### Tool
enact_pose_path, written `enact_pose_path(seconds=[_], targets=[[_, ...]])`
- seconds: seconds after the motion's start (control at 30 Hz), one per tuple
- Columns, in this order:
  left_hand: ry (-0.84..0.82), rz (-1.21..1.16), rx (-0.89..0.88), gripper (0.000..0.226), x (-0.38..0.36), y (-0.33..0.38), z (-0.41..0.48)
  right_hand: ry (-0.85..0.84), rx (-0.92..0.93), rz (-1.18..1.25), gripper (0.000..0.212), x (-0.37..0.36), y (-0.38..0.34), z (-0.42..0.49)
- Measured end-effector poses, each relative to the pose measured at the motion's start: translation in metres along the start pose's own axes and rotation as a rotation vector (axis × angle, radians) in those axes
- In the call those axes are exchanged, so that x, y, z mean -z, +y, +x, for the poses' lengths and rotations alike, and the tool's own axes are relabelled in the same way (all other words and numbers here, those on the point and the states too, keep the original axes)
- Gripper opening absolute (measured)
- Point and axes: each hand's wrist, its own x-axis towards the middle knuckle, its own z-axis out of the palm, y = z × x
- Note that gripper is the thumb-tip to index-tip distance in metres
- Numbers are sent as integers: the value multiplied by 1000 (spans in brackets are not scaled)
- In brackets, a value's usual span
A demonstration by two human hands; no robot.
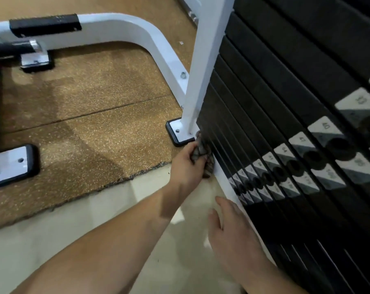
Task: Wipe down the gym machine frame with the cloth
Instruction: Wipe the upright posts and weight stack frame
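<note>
My left hand [187, 166] grips a bunched grey-brown cloth [203, 154] and presses it against the low white base bar [224, 179] of the gym machine frame, just in front of the white upright post [203, 66]. The cloth sits where the bar meets the black weight stack [286, 115]. My right hand [228, 228] hovers lower in view beside the stack, fingers straight and spread, holding nothing. Whether it touches the frame I cannot tell.
The post's foot plate [177, 132] with its black pad rests on a brown speckled rubber mat [84, 115]. A curved white frame bar [124, 28] and another foot [12, 164] lie to the left. Pale tiled floor [73, 225] runs under my arms.
</note>
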Motion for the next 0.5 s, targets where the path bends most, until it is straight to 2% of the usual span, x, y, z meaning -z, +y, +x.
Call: enact_pose_path(seconds=[0.1,0.17,0.23,0.33,0.4,0.47,0.5], targets=[[-22,-75,35,10,-15,11,-37,-72,85,-72,62,10,12,-15],[-64,-21,38,16,-24,17,-56,-105,146,-125,66,15,22,-30],[-114,58,-43,22,-25,18,-60,-45,214,-175,72,8,29,-40],[-22,91,-144,26,-17,6,-37,72,243,-161,73,-4,37,-30],[80,47,-150,36,-9,5,-24,67,247,-149,68,-13,47,-23],[89,40,-153,41,-10,13,-19,132,328,-275,68,-21,56,-23],[86,48,-153,38,-10,12,-16,96,349,-319,67,-22,57,-24]])
